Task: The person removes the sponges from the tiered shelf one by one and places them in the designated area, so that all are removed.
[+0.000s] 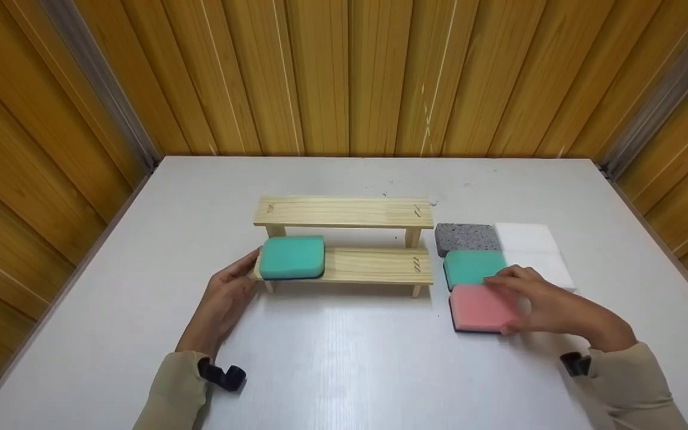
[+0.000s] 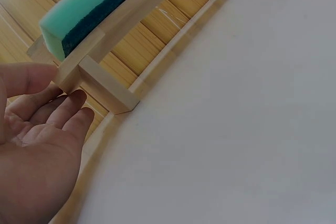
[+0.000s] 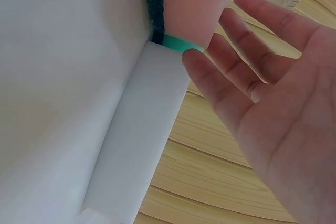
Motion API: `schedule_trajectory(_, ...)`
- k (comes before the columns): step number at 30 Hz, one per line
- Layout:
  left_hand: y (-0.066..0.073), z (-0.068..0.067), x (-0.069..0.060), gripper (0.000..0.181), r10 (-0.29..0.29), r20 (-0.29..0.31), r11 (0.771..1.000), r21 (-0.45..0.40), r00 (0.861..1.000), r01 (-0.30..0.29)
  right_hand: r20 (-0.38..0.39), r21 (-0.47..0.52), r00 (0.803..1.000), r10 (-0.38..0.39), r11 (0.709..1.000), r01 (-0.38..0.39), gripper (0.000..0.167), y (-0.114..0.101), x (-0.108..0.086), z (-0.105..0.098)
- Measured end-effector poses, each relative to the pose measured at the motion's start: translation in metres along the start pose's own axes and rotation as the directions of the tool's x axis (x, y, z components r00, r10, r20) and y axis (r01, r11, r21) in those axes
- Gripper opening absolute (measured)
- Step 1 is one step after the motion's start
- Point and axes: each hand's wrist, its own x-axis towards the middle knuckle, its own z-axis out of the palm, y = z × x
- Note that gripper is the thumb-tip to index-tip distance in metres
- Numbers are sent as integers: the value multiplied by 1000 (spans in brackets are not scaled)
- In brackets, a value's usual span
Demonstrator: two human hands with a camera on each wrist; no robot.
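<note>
In the head view my left hand (image 1: 227, 298) is at the left end of a two-step wooden stand (image 1: 374, 266). Its thumb and fingers pinch the lower board's end, as the left wrist view also shows. A teal sponge (image 1: 292, 257) with a dark scouring underside sits on that board's left end. My right hand (image 1: 550, 304) hovers over the right part of a pink sponge (image 1: 481, 307), fingers spread from its back edge to its front. In the right wrist view the fingertips lie loosely near the pink foam, without a clear grip.
Behind the pink sponge lies another teal sponge (image 1: 474, 267), then a grey speckled block (image 1: 467, 237). White foam blocks (image 1: 526, 239) lie to their right, close to my right hand. The white table (image 1: 332, 358) ends at a wood-panel wall (image 1: 374, 77).
</note>
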Motion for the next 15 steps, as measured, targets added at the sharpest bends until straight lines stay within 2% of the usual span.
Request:
schedule_trajectory(4, 0, 0, 0, 58, 4, 7, 1000, -10, 1000, -4, -11, -15, 1000, -1, 1000, 1, 70, 0, -1, -3)
schedule_trajectory(9, 0, 1, 0, 57, 20, 31, 1000, 4, 999, -20, -91, -68, 992, -82, 995, 76, 63, 0, -2, -4)
schedule_trajectory(11, 0, 1, 0, 57, 21, 34, 1000, -5, 999, -21, -109, -56, 990, -92, 995, 86, 61, -1, -1, -4)
schedule_trajectory(15, -1, 0, -1, 59, 21, 39, 1000, -23, 999, -20, -95, 3, 993, -74, 997, 75, 61, -5, 2, -7)
